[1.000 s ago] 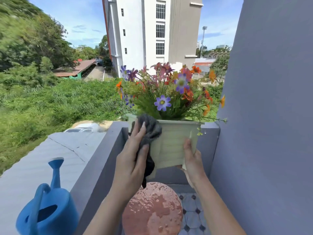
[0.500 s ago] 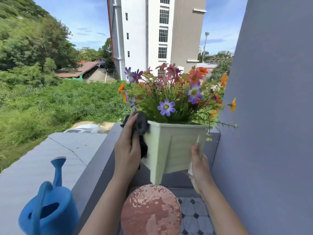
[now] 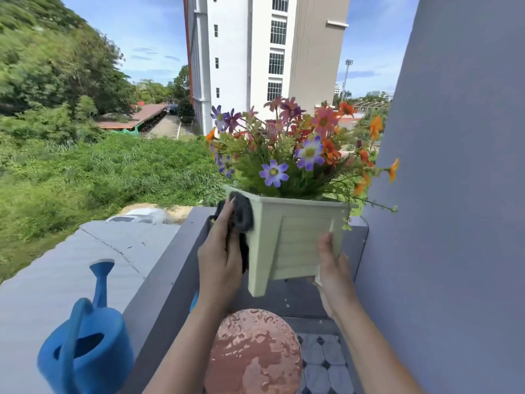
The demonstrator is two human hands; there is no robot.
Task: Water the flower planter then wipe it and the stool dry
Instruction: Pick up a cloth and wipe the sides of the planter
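Planter (image 3: 301,240) above stool (image 3: 252,354); left hand (image 3: 220,265) pinches cloth (image 3: 243,213) on rim; right hand (image 3: 335,274) seemingly gripping

Wet stool and balcony ledge
Water beads cover the round reddish stool (image 3: 252,351), which stands on the tiled floor (image 3: 324,373). To its left, a blue watering can (image 3: 85,348) sits on the pale grey ledge (image 3: 56,280).

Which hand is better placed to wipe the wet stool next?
Left, probably. The left hand grips the cloth above the stool, while the right hand holds up the planter.
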